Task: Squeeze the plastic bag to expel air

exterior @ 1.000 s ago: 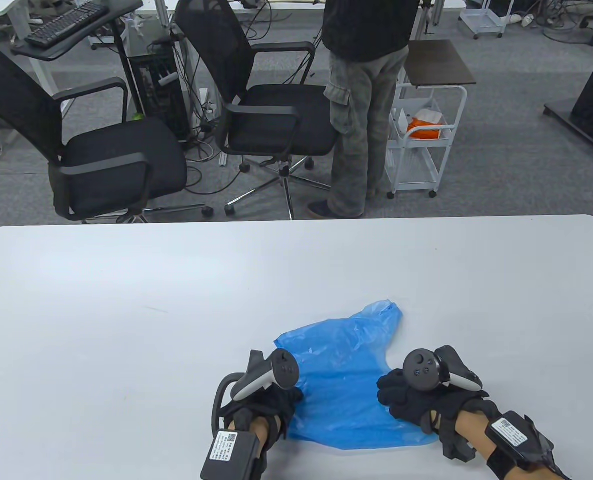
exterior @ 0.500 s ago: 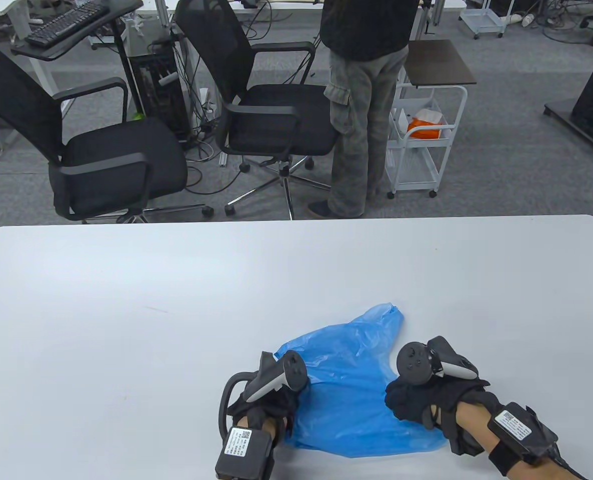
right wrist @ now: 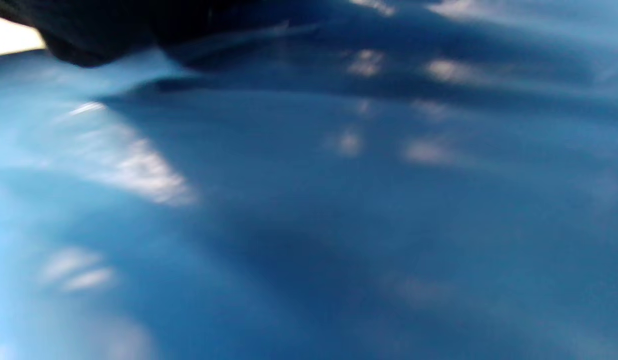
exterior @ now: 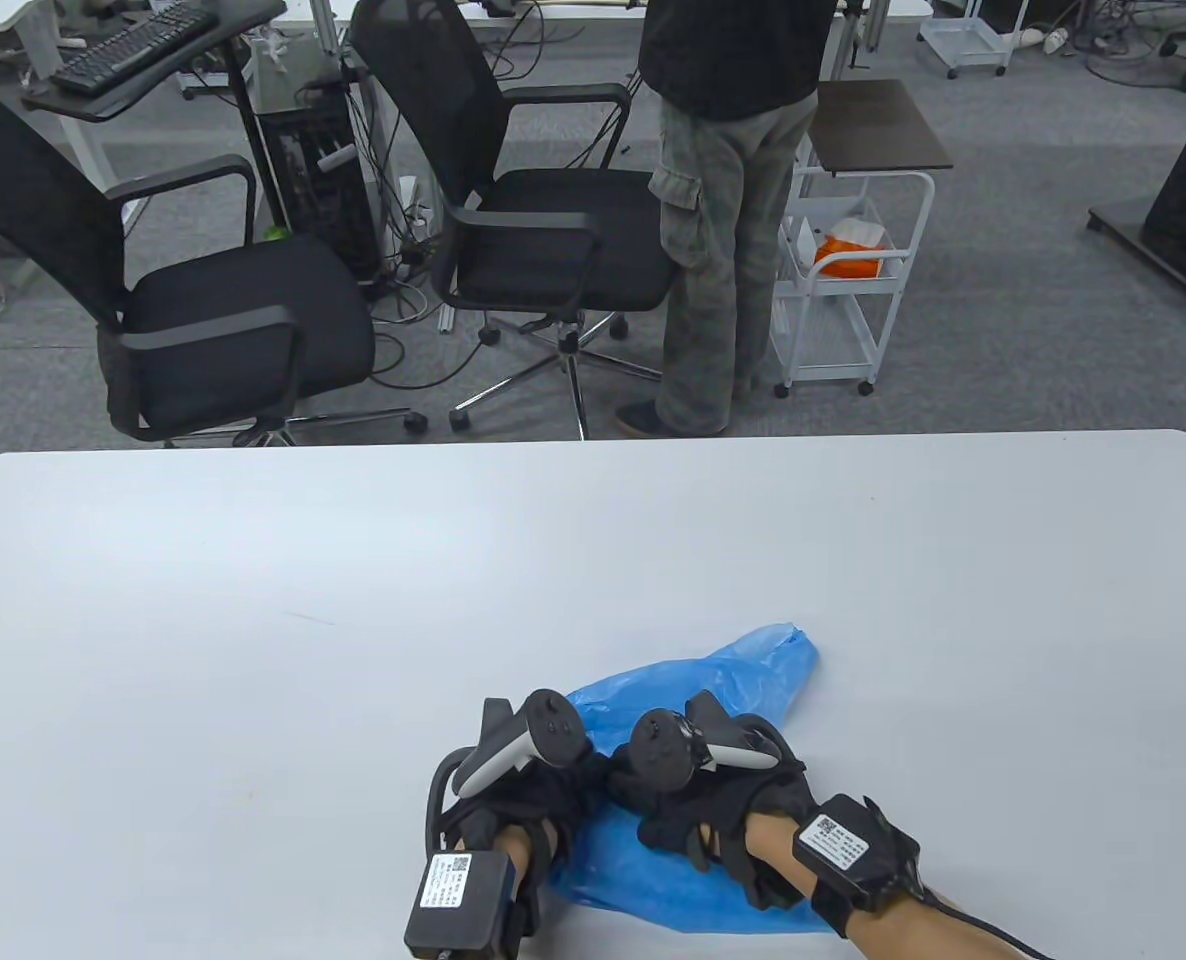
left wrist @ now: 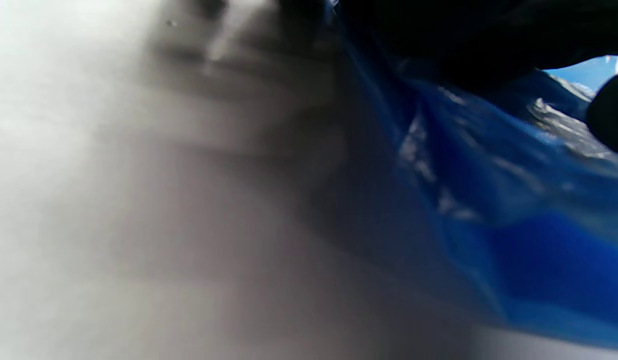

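A thin blue plastic bag lies flat on the white table near the front edge. My left hand holds the bag's left edge; in the left wrist view the film rises in folds to my gloved fingers. My right hand lies palm down on the middle of the bag, right beside the left hand. In the right wrist view the bag fills the frame under my fingers. Most of the bag is hidden under both hands.
Beyond the table's far edge stand two black office chairs, a standing person and a white wheeled cart. The bare white tabletop stretches to the left, right and far side of the bag.
My right hand has slid left from the bag's right edge across the bag to beside my left hand. The bag looks narrower and flatter. My left hand has barely moved.
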The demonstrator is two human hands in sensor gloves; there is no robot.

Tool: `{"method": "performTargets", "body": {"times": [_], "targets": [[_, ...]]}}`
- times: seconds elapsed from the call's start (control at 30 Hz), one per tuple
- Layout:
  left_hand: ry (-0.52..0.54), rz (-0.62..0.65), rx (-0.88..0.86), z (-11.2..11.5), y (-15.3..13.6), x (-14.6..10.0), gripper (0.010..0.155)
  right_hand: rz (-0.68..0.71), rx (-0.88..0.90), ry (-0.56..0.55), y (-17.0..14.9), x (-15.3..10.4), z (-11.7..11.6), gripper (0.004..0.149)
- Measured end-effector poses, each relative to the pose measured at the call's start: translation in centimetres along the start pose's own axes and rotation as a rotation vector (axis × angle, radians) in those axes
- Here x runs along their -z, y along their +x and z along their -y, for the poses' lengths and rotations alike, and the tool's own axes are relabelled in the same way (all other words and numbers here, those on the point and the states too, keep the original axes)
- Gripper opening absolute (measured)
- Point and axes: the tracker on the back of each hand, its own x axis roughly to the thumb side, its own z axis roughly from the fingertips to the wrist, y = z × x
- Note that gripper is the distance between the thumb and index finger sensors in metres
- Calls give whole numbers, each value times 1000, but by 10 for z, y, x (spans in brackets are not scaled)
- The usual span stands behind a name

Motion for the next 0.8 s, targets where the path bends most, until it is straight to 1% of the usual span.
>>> {"method": "performTargets", "body": {"times": [0.07,0.17,0.3,0.43,0.57,0.8], "targets": [[1,0,0,0,0,0,56,-19,53,31,-13,-6,1,58],[0,1,-8,0,0,0,56,-54,75,17,-35,-18,2,55],[2,-1,-12,0,0,-1,56,-106,152,-15,-69,-39,-2,54],[5,-2,-19,0,-1,-1,56,-153,197,-73,-93,-60,-9,53],[9,-4,-21,0,-1,-1,55,-198,207,-102,-110,-77,-14,53],[17,-8,-23,0,-2,-1,55,-221,242,-129,-118,-84,-17,53]]}}
